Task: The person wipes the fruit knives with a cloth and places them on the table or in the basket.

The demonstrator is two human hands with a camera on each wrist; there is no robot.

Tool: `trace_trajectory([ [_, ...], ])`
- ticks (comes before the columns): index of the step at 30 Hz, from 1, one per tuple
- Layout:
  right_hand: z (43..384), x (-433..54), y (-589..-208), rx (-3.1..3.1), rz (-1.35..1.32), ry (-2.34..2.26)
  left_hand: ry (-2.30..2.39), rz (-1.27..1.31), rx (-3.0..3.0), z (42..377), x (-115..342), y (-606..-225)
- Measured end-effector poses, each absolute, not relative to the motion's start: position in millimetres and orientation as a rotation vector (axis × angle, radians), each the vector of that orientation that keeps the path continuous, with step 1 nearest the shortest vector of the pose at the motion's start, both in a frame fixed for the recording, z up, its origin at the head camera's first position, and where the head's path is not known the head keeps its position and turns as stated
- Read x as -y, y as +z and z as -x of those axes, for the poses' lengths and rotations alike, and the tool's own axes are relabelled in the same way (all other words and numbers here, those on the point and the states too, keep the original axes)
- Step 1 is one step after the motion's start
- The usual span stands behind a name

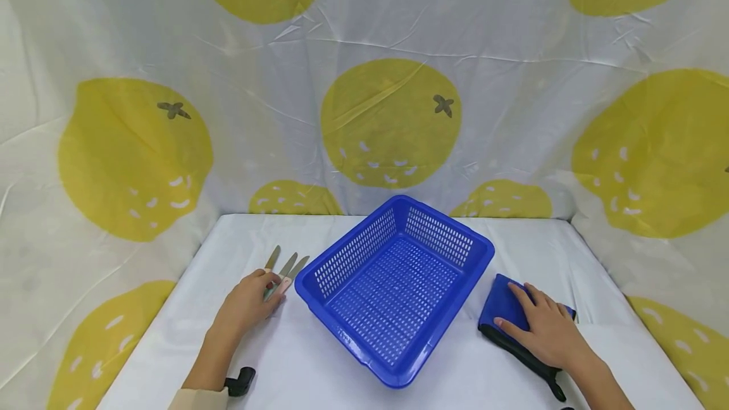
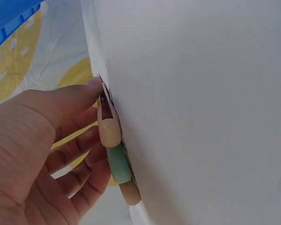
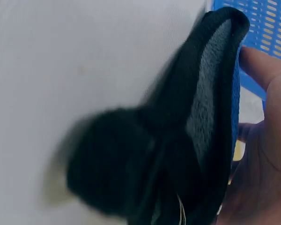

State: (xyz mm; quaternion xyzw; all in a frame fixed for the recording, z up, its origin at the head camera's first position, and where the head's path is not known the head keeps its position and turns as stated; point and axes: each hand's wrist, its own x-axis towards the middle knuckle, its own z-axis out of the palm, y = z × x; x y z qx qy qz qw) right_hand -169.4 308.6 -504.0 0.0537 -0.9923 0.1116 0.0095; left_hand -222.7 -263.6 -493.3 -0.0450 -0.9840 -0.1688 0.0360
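Observation:
Three small table knives lie fanned on the white-covered table at left, blades pointing away. One has a pale pink handle [image 2: 110, 132], one a green handle [image 2: 118, 164], one a brown handle [image 2: 130, 191]. Over these handles is my left hand [image 1: 245, 302], its thumb against the pink handle and its fingers loosely bent beside the others. At right, a blue cloth mitt or pouch [image 1: 501, 302] with black trim and a hanging loop lies on the table. My right hand [image 1: 549, 328] rests on it with fingers spread. The right wrist view shows its grey lining [image 3: 210, 89].
A blue perforated plastic basket [image 1: 355, 252] sits at an angle between the hands, close to the knife blades on its left and the mitt on its right. Behind the table [image 1: 319, 359] hangs a lemon-print curtain [image 1: 507, 100], which also runs along both sides.

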Motion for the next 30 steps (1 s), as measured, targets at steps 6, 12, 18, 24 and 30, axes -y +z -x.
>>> trace_trajectory([
  [6, 171.3, -300.9, -507.2, 3.113, -0.13, 0.341, -0.565, 0.07, 3.057, 225.0, 260.6, -493.4],
  [12, 170.8, -295.6, -507.1, 3.127, -0.116, 0.321, -0.637, 0.046, 3.077, 225.0, 255.1, -492.6],
  [18, 168.1, -292.7, -507.7, 3.128, -0.111, 0.285, -0.602, 0.025, 3.075, 224.8, 249.2, -493.6],
  [24, 166.8, -291.5, -509.3, 3.108, -0.134, 0.273, -0.609, 0.032, 3.09, 224.6, 244.7, -494.4],
  [30, 171.4, -288.4, -504.2, 3.11, -0.122, 0.259, -0.639, 0.068, 3.116, 224.4, 243.7, -493.1],
])
